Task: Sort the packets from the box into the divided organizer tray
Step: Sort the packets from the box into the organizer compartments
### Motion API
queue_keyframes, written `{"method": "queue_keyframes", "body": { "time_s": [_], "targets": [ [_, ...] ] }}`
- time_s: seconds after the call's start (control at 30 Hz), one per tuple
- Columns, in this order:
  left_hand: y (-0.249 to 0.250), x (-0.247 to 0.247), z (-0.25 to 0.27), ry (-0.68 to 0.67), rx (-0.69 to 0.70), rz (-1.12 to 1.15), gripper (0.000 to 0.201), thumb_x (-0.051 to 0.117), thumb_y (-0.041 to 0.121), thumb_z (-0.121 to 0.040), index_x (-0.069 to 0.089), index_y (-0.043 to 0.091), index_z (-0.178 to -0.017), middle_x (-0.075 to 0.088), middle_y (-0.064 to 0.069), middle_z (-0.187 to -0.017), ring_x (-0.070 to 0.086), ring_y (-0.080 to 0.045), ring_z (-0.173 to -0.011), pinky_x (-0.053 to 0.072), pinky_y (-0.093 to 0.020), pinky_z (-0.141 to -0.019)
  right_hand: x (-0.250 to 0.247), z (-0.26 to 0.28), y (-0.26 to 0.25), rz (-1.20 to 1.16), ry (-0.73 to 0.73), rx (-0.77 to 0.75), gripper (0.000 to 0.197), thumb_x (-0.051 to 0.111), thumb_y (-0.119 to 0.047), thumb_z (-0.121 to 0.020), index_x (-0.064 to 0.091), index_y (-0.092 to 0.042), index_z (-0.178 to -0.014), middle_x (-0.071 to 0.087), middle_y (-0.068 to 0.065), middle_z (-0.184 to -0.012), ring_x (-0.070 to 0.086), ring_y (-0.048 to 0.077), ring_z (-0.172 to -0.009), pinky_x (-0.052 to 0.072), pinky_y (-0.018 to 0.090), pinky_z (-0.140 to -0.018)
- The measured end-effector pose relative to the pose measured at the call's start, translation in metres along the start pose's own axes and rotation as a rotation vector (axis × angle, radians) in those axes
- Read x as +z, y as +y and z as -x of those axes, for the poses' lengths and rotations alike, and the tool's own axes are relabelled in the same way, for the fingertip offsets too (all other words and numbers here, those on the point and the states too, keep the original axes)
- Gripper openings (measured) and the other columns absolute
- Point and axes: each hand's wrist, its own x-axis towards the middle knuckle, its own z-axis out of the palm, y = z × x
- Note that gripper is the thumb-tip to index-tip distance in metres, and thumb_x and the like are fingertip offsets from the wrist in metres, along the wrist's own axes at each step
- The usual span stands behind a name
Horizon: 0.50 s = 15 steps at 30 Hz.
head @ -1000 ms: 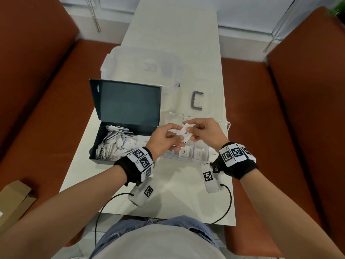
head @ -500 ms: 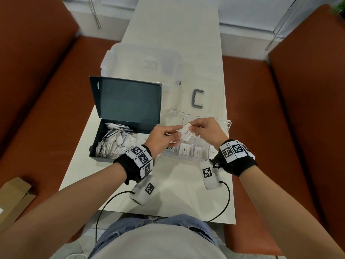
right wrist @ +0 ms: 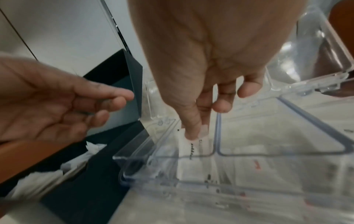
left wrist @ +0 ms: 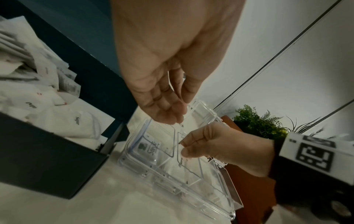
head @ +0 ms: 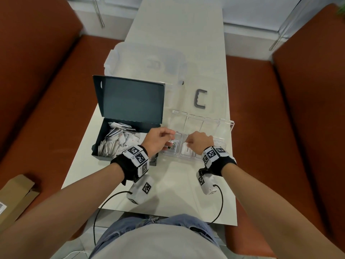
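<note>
A dark box [head: 99, 152] with its lid up holds a heap of white packets [head: 115, 143] on the table's left. To its right lies the clear divided organizer tray [head: 173, 155], lid folded back. A Stevia packet [head: 174, 149] lies in its left near compartment. My right hand [head: 187, 145] pinches a white packet [right wrist: 191, 149] by its top edge between thumb and forefinger, its lower end down inside the middle near compartment. My left hand [right wrist: 114, 104] hovers over the tray's left end, fingers loosely curled, holding nothing.
A grey C-shaped handle [head: 200, 99] lies behind the tray. A large clear plastic tub [head: 145, 62] stands behind the box. Red-brown benches flank the narrow table, and a cardboard carton [head: 15, 195] lies on the left one. Cables trail from both wrists.
Both hands have dropped from above the tray to its near compartments. The left hand has let go of the packet, and the right hand has lowered it into the middle compartment.
</note>
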Motion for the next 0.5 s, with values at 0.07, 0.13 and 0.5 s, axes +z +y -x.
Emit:
{"method": "queue_keyframes", "body": {
  "time_s": [0.07,0.13,0.5],
  "targets": [
    [0.0,0.0,0.001,-0.003,-0.002,0.0,0.019,0.052,0.002,-0.096,0.065,0.003,-0.11,0.065,-0.005,-0.091,0.061,-0.014,-0.065,0.052,-0.031,-0.068,0.007,-0.001,0.001,0.067,0.029,-0.025,0.025,0.052,-0.024,-0.093,0.067,-0.032,-0.111,0.068,-0.005,-0.106,0.059,0.022,-0.103,0.03,0.038,-0.093],
    [0.0,0.0,0.001,-0.004,-0.003,-0.003,0.019,0.052,0.002,-0.097,0.065,0.003,-0.109,0.066,-0.006,-0.091,0.061,-0.013,-0.065,0.052,-0.03,-0.067,0.011,-0.002,0.002,0.117,0.061,-0.05,0.027,0.054,-0.029,-0.093,0.065,-0.035,-0.117,0.068,-0.004,-0.111,0.056,0.022,-0.107,0.03,0.039,-0.092],
    [0.0,-0.005,0.004,-0.005,-0.006,0.01,0.017,0.051,0.001,-0.097,0.066,0.004,-0.105,0.066,-0.009,-0.092,0.061,-0.015,-0.066,0.051,-0.028,-0.066,0.02,0.003,0.01,0.449,0.089,-0.086,0.045,0.062,-0.05,-0.086,0.052,-0.042,-0.13,0.067,-0.004,-0.109,0.047,0.022,-0.114,0.028,0.043,-0.094]
  ]
}}
